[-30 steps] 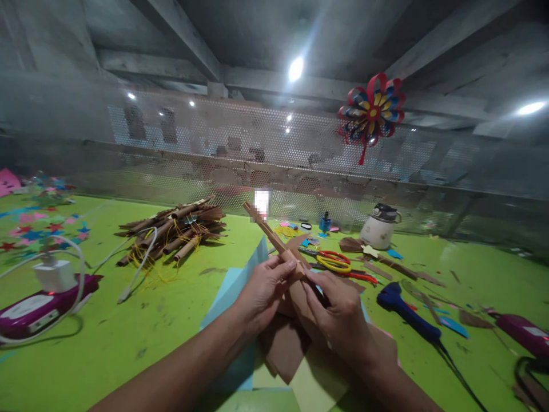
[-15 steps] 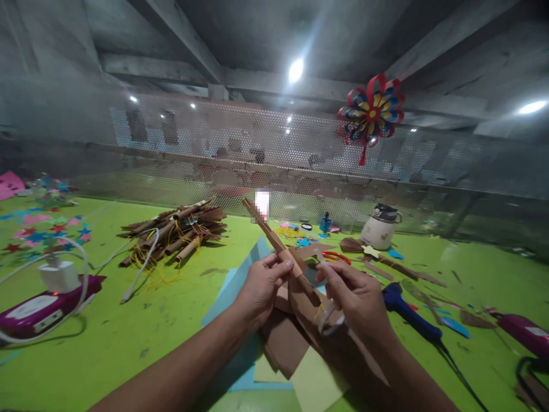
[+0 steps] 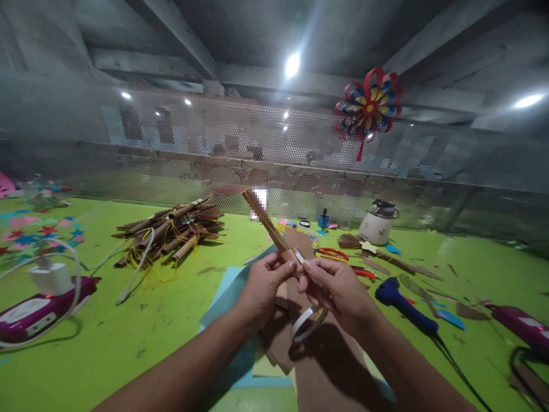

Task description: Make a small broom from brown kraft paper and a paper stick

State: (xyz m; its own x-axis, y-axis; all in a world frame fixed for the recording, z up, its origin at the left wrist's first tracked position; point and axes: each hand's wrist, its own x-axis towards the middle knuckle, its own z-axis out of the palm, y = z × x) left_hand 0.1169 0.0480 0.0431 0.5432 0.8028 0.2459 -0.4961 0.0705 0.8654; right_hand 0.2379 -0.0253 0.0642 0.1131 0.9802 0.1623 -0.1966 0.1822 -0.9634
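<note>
Scissors (image 3: 332, 253), glue gun (image 3: 405, 304), stick pile (image 3: 171, 234).

Dim room | glare flared from ceiling lamp (image 3: 292, 64) | worktop (image 3: 128, 337) brightly lit | soft shadows cast below | edges bent, blurred.

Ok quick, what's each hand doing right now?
Left hand: closed on the brown stick.
Right hand: closed on the tape roll, fingertips at the stick.

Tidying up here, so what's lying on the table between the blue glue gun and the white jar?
In the head view, scissors and brown paper scraps lie between the glue gun and jar.
</note>
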